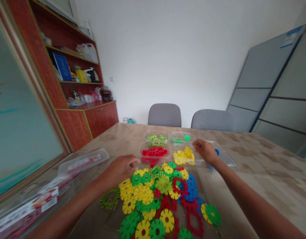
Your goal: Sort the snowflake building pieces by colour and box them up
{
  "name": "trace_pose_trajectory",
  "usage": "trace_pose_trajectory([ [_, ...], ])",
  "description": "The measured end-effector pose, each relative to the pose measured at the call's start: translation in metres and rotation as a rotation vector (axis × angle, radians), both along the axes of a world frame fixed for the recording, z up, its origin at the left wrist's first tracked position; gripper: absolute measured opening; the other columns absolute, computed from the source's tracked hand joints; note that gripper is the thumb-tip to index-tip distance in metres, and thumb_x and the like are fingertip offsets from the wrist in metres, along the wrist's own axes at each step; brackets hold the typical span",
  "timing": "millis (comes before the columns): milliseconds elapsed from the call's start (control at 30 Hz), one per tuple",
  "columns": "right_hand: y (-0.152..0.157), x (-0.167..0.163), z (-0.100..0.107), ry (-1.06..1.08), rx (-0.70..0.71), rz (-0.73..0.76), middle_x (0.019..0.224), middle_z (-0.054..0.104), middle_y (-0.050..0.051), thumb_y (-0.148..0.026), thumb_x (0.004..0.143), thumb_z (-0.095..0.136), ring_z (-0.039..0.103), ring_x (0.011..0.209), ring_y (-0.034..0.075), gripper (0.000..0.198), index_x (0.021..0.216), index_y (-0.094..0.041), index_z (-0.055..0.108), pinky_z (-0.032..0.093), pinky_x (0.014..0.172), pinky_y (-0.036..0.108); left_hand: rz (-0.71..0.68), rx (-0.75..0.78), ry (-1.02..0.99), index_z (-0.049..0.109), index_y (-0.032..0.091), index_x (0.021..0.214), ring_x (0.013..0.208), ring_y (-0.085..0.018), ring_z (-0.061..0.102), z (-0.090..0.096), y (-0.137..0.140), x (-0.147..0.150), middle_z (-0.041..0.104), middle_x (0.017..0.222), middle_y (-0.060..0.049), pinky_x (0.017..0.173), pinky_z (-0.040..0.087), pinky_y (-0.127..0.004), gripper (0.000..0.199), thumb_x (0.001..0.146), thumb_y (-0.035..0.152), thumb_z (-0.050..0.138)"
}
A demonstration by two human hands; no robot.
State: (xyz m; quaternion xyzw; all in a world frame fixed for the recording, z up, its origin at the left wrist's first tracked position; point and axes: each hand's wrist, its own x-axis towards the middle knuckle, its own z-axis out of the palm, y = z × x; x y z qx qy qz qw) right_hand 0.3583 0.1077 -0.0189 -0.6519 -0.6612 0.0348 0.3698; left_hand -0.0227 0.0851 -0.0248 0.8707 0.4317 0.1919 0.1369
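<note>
My left hand (122,170) hovers at the left edge of a mixed pile of plastic snowflake discs (143,193), thumb and fingers apart, with nothing seen between them. My right hand (206,151) is beside the clear box of yellow discs (184,156), its fingers curled together; what they hold, if anything, is hidden. In the pile lie yellow and green discs, red square frames (194,223), blue discs (192,189) and a light-green square frame (110,198). Other clear boxes hold red pieces (154,152), light-green pieces (156,138) and green discs (187,137).
A clear lid (95,157) and printed packaging (30,209) lie on the left of the table (257,186). Blue pieces (216,152) sit in a clear tray behind my right hand. Two grey chairs (164,114) stand at the far edge.
</note>
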Motion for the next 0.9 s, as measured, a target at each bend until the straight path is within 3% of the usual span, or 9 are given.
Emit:
trace_pose_trajectory([
  [167,-0.042,-0.005,0.002,-0.009,-0.025,0.097,0.067,0.067,0.003,-0.028,0.077,0.047,0.063,0.061,0.019,0.017,0.079,-0.02,0.063,0.045,0.057,0.027,-0.01,-0.014,0.028,0.064,0.019,0.107,0.09,-0.021,0.063,0.0,0.009,-0.021,0.068,0.1,-0.005,0.078,0.046,-0.027,0.029,0.086,0.034,0.053],
  [267,-0.076,-0.012,0.0,0.01,-0.118,0.254,0.064,0.065,0.001,-0.033,0.082,0.045,0.061,0.055,0.017,0.021,0.081,-0.021,0.062,0.045,0.051,0.026,0.004,-0.073,0.069,0.062,0.019,0.113,0.095,-0.023,0.063,-0.001,0.01,-0.031,0.067,0.108,-0.006,0.08,0.047,-0.029,0.035,0.085,0.039,0.054],
  [367,-0.1,-0.019,-0.011,-0.016,-0.2,0.396,0.073,0.068,0.003,-0.031,0.085,0.045,0.063,0.063,0.018,0.021,0.084,-0.02,0.063,0.048,0.055,0.027,-0.031,-0.092,0.103,0.062,0.019,0.112,0.098,-0.024,0.062,-0.003,0.008,-0.029,0.067,0.111,-0.006,0.084,0.046,-0.03,0.034,0.085,0.038,0.054],
  [500,-0.106,-0.031,-0.034,-0.078,-0.162,0.413,0.096,0.069,0.01,-0.03,0.087,0.047,0.065,0.085,0.024,0.025,0.101,-0.018,0.063,0.053,0.075,0.037,-0.111,-0.047,0.076,0.062,0.022,0.113,0.106,-0.024,0.059,-0.013,0.001,-0.009,0.065,0.115,-0.005,0.091,0.044,-0.032,0.03,0.086,0.034,0.055],
  [667,-0.104,-0.049,-0.058,-0.129,-0.134,0.379,0.132,0.054,0.015,-0.042,0.091,0.046,0.049,0.122,0.029,0.044,0.127,-0.018,0.053,0.04,0.102,0.046,-0.191,-0.071,-0.008,0.05,0.023,0.131,0.125,-0.025,0.047,-0.027,-0.015,0.019,0.051,0.137,-0.008,0.105,0.034,-0.037,0.048,0.086,0.037,0.059],
  [767,-0.109,-0.058,-0.058,-0.162,-0.172,0.446,0.134,0.052,0.016,-0.045,0.092,0.047,0.046,0.124,0.03,0.047,0.13,-0.017,0.052,0.038,0.104,0.049,-0.245,-0.111,-0.017,0.053,0.022,0.129,0.127,-0.027,0.045,-0.026,-0.027,0.031,0.051,0.137,-0.009,0.107,0.032,-0.039,0.047,0.085,0.037,0.061],
  [900,-0.118,-0.066,-0.043,-0.102,-0.203,0.62,0.124,0.06,0.011,-0.042,0.094,0.046,0.053,0.115,0.026,0.037,0.123,-0.021,0.056,0.044,0.099,0.043,-0.387,-0.169,-0.089,0.062,0.024,0.118,0.115,-0.022,0.055,-0.01,-0.037,0.037,0.062,0.123,-0.006,0.1,0.039,-0.032,0.032,0.086,0.033,0.061],
])
